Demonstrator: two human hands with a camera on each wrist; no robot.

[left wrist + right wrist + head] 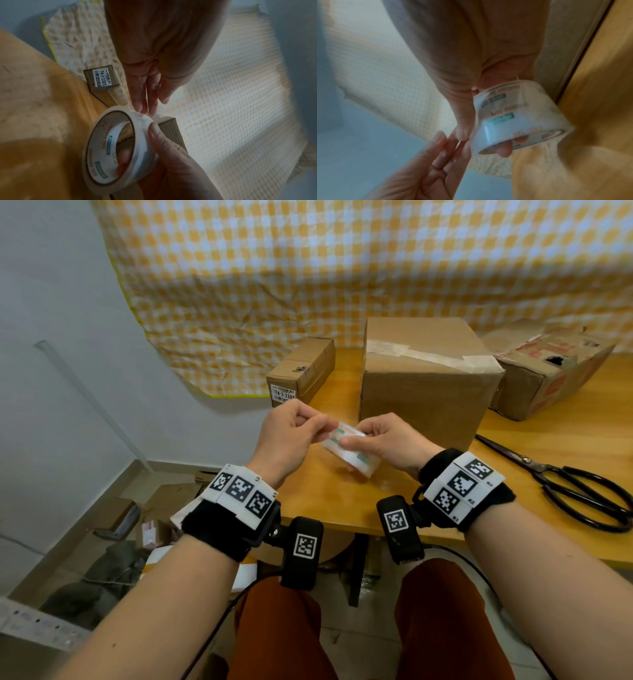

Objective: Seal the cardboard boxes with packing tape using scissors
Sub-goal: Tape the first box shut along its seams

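A roll of clear packing tape [359, 463] with green print is held over the table's front edge, in front of a large closed cardboard box [428, 385]. My right hand [352, 441] grips the roll, thumb on its outer face and fingers through the core [505, 150]. My left hand [322, 422] pinches at the outer layer on the roll's rim [145, 112]. Black scissors [565, 484] lie flat on the table to the right, untouched. Old tape strips cross the large box's top.
A small labelled box [301, 371] stands at the table's back left, and a torn printed box [548, 371] at the back right. The wooden table [342, 501] backs onto a checked yellow cloth. Boxes and clutter lie on the floor at left.
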